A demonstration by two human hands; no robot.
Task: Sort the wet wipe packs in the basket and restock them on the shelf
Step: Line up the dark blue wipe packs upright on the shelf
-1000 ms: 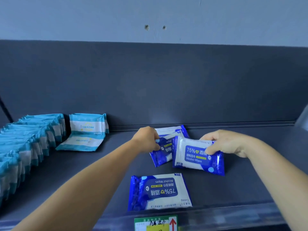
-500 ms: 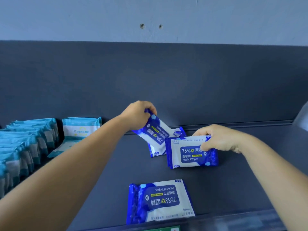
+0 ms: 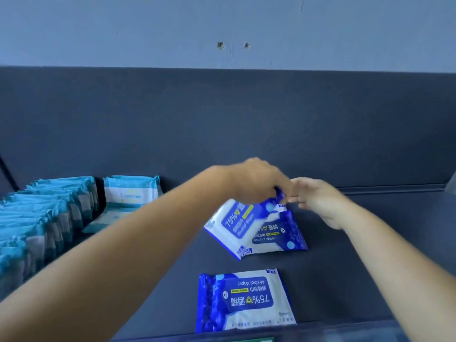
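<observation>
Shelf: your shelf (image 3: pixel 345 267) is a dark, matte, flat board with a raised back panel of the same dull finish; the wall (image 3: pixel 148 28) above it is pale and smooth, with two small holes (image 3: pixel 233 45) in it.

Left hand: your left hand (image 3: pixel 256 180) reaches forward over the shelf, knuckles up, fingers curled down around the top edge of a tilted pack (image 3: pixel 234 223); it grips that pack so that it hangs slanted, its low corner toward you.

Right hand: your right hand (image 3: pixel 318 198) comes in from the right, palm turned left, fingertips meeting the left hand at the pack's top edge; the blur there hides whether these fingers pinch anything, so you cannot tell.

Tilted pack: a soft, glossy plastic pouch, rectangular, white in the middle with deep blue ends and a blue label reading 75%; it lies across a second pack.

Second pack (image 3: pixel 283 235): the same blue and white pouch, leaning near the back panel, label upright, partly covered by the tilted one.

Front pack (image 3: pixel 244 299): a third identical pouch lying flat at the shelf's front edge, its print upside down to you, well apart from the other two.

Teal packs (image 3: pixel 42 218): a close row of pale teal pouches standing on edge along the left; just beside them one teal pouch (image 3: pixel 130 191) leans on the back panel above another lying flat.
</observation>
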